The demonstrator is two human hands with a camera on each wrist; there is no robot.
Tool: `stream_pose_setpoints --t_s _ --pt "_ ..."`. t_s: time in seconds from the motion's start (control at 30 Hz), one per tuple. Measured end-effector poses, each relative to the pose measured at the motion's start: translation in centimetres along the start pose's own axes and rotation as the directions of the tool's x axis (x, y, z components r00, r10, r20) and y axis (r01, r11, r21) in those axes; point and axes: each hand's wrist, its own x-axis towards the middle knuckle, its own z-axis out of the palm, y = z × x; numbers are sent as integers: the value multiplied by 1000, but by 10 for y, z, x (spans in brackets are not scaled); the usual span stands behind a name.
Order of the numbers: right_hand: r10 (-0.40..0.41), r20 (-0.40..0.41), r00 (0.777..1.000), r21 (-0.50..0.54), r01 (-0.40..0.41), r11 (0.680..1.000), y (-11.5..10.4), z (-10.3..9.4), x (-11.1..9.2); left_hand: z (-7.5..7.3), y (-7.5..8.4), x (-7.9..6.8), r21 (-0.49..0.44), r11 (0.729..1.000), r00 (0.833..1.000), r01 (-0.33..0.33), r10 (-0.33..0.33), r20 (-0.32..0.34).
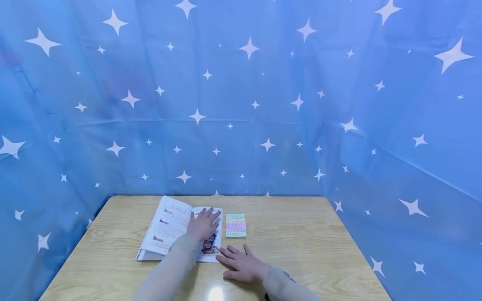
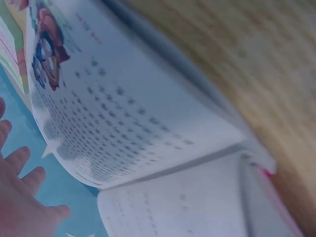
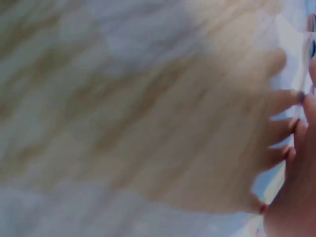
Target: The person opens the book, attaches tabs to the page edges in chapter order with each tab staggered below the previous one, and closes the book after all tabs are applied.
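Note:
An open book (image 1: 171, 223) lies on the left part of the table, with printed text on its left page and a colour picture on the right page. My left hand (image 1: 203, 228) is over the right page, its fingers spread and extended. In the left wrist view, that hand (image 2: 22, 197) shows at the lower left beside the book's printed pages (image 2: 113, 108). My right hand (image 1: 244, 265) rests on the table with fingers spread, its fingertips right at the book's lower right corner. The right wrist view shows this hand (image 3: 291, 197) at the right edge.
A column of several pastel sticky notes (image 1: 236, 225) with handwriting lies just right of the book. The wooden table (image 1: 301, 234) extends to both sides. A blue curtain (image 1: 241, 104) with white stars hangs behind and beside it.

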Motion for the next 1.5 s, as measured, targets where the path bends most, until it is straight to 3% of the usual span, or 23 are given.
stream_pose_setpoints --t_s 0.17,0.4,0.7,0.87,0.97,1.03,1.13,1.23,1.3,1.37,1.5 --pt "-33 -13 999 -75 32 997 -5 9 1 1 1 0 19 1000 1000 -11 10 20" --pt "-42 -4 999 -89 41 995 -11 7 5 0 -1 -2 10 1000 999 -9 8 33" --pt "-38 11 999 97 37 995 -6 -5 10 4 -16 -3 41 999 999 19 -21 43" --pt "5 11 1000 172 -7 985 -2 -24 12 3 -30 -9 57 996 997 64 -66 33" --pt "19 -37 999 201 -11 979 5 -38 17 1 -37 -15 55 995 996 82 -83 27" --pt "53 -84 995 222 -33 975 14 -49 23 0 -39 -20 51 995 996 83 -84 23" --pt "173 -139 975 273 -130 953 36 -71 31 -1 -42 -28 69 994 996 83 -84 17" --pt "319 -194 928 308 -251 918 60 -90 39 1 -45 -33 77 992 994 104 -106 17" --pt "373 -208 904 323 -296 899 73 -97 44 4 -48 -36 68 989 991 129 -132 34" --pt "404 -181 897 330 -332 884 81 -95 47 7 -48 -39 54 985 984 163 -167 67" --pt "441 -18 897 334 -411 848 85 -82 50 6 -46 -46 -3 979 970 202 -200 137"
